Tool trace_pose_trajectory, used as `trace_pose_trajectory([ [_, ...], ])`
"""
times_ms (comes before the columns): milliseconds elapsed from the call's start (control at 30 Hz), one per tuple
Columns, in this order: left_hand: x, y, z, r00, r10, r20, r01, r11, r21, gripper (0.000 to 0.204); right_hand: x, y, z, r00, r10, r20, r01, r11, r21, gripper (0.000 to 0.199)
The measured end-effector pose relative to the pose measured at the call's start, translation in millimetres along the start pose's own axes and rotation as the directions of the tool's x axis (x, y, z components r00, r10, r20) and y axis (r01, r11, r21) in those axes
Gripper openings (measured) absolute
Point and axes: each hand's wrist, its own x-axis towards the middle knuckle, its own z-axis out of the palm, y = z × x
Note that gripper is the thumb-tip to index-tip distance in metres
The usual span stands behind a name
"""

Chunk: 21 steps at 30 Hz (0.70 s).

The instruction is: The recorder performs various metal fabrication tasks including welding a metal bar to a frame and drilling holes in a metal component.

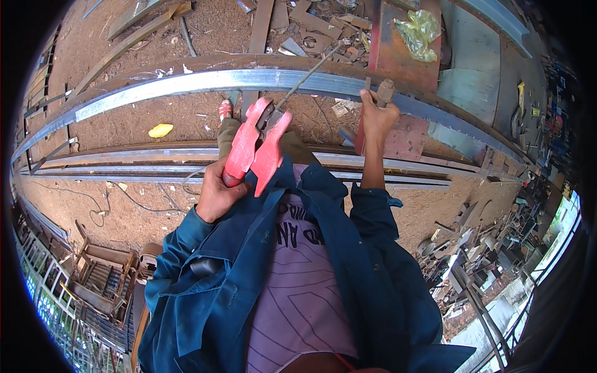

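My left hand (219,189) is wrapped round a red welding electrode holder (254,146) in front of my torso. A thin grey welding rod (309,73) sticks out of its jaws, slanting up and right across a long steel beam (205,81). The rod's far tip appears over the ground beyond the beam. To the right, my right hand (378,118) is closed round what looks like a hammer (386,91) with a rusty, blunt head, held at the beam's near side. Its grip is mostly hidden by my fingers.
Below the beam lie several parallel steel bars (112,160). Scrap metal pieces (317,28) and a clear yellowish plastic bag (418,36) on rusty sheet lie beyond. A yellow scrap (160,130) is on the dirt, cables (143,208) at left, a wooden frame (102,280) lower left.
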Motion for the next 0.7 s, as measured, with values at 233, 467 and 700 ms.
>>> trace_pose_trajectory([
  [233, 2.5, -5.6, 2.0, 0.999, 0.034, -0.001, -0.034, 0.999, 0.025, 0.04, 0.6, 1.4, 0.2, 1.0, -0.011, -0.005, 0.011, 0.999, -0.045, 0.022],
  [467, 3.7, -12.1, 0.5, 1.0, 0.02, 0.004, -0.02, 0.998, 0.055, 0.041, 2.4, 5.2, 3.2, 1.0, -0.007, -0.005, 0.007, 1.0, -0.007, 0.022],
  [700, 5.0, -10.5, 1.7, 0.999, 0.033, 0.001, -0.033, 0.997, 0.072, 0.04, 3.8, 6.3, 2.7, 1.0, -0.026, -0.008, 0.026, 0.999, -0.023, 0.022],
])
